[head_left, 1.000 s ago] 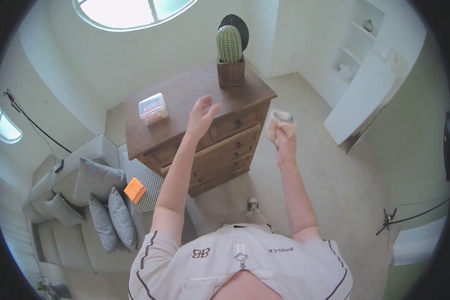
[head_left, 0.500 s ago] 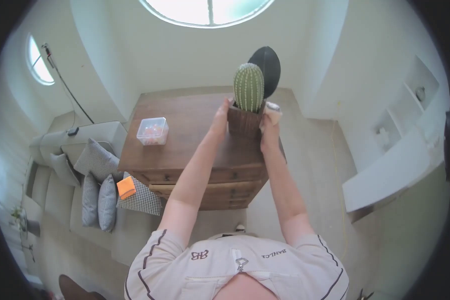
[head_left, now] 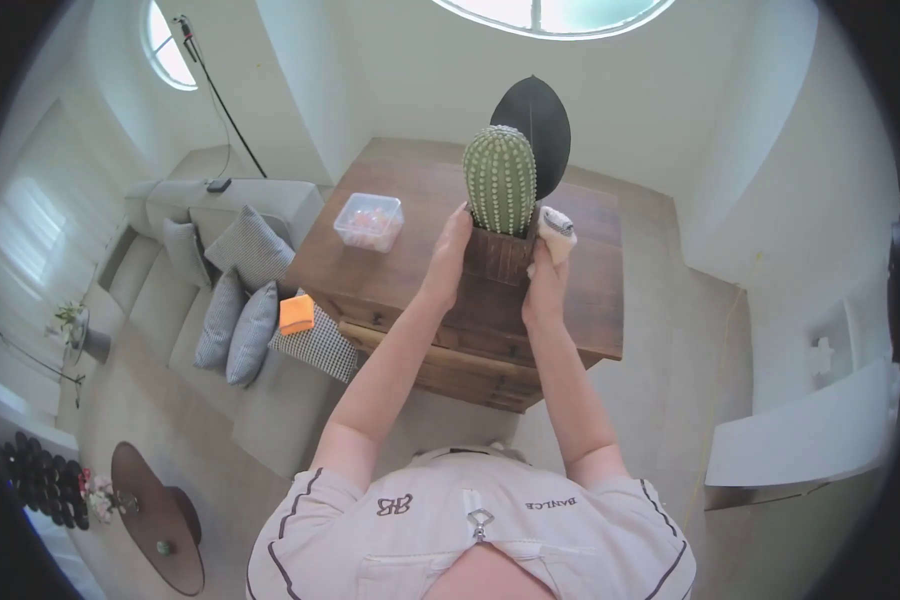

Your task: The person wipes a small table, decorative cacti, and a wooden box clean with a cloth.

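Two bare hands hold one square planter of dark brown wood point(head_left: 498, 258) between them, over the front part of one brown wooden chest of drawers point(head_left: 415, 180). The left hand point(head_left: 450, 255) presses along the planter's left side, fingers pointing away from the body. The right hand point(head_left: 545, 288) grips one bunched cream cloth with a grey patch point(head_left: 558, 238) and bears against the planter's right side. The planter's base is partly hidden by its own front, so I cannot tell whether it touches the wood below or is lifted just clear of it.

One rounded green cactus with pale dotted ribs point(head_left: 500, 185) stands upright in the planter, and one large black leaf-shaped panel point(head_left: 538, 130) rises just behind it. To the left, well apart from the hands, one clear plastic box point(head_left: 370, 225) sits on the chest with several small pinkish pieces inside, too blurred to count.

Beyond the chest's left edge is one pale grey sofa point(head_left: 260, 420). At least four grey patterned cushions point(head_left: 251, 250) show on it, plus one black-and-white checked cushion point(head_left: 328, 352) bearing one folded orange cloth point(head_left: 296, 315). Two windows point(head_left: 170, 48) are in view, and one brown oval table point(head_left: 150, 500) stands at lower left.
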The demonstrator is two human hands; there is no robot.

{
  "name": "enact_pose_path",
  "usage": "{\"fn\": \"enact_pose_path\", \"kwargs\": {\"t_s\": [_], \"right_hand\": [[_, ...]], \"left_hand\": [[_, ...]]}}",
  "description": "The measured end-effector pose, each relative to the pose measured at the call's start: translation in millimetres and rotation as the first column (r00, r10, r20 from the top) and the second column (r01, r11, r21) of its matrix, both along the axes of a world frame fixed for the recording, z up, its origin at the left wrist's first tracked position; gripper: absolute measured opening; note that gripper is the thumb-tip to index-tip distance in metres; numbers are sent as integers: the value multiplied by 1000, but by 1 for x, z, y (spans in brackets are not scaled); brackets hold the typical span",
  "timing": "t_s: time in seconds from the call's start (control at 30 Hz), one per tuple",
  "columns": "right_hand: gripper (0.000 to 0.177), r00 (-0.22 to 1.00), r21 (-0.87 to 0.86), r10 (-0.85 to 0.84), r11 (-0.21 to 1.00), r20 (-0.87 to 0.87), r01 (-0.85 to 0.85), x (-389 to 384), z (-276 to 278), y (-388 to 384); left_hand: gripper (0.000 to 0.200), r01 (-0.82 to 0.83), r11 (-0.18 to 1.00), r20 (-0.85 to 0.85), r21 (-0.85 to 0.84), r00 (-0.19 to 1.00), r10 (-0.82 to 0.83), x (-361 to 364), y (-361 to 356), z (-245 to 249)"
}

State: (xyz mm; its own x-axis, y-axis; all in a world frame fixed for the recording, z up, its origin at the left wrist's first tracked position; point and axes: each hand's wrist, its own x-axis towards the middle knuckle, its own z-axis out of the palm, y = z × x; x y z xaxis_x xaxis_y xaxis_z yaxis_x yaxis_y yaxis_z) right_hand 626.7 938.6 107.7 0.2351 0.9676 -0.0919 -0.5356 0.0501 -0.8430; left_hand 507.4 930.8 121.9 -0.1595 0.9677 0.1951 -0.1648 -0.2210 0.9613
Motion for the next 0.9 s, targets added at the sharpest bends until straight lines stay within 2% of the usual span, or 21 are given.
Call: {"fn": "enact_pose_path", "kwargs": {"t_s": [0.1,0.17,0.2,0.3,0.4,0.6,0.77,0.9], "right_hand": [[40,997,25,-29,999,66,27,-2,5,-5],[42,990,76,-101,993,101,94,4,14,-5],[43,987,91,-118,990,111,108,6,16,-6],[46,979,183,-126,978,161,96,2,17,-7],[42,971,192,-147,975,187,111,4,14,-5],[39,977,136,-151,982,152,131,9,-4,8],[41,978,139,-105,987,178,80,11,-13,15],[42,980,148,-84,987,180,58,16,-28,22]], "left_hand": [[86,9,997,-111,72,994,-1,-23,-5,15],[103,13,994,-308,107,951,21,-26,-5,38],[107,13,993,-354,116,935,29,-28,-5,45],[105,24,989,-471,148,881,49,-33,2,50],[98,14,986,-456,167,887,65,-25,8,55],[100,-10,1000,-541,9,841,13,-20,11,58],[89,-56,994,-462,90,882,91,-17,14,54],[83,-46,993,-425,106,901,87,-16,15,55]]}}
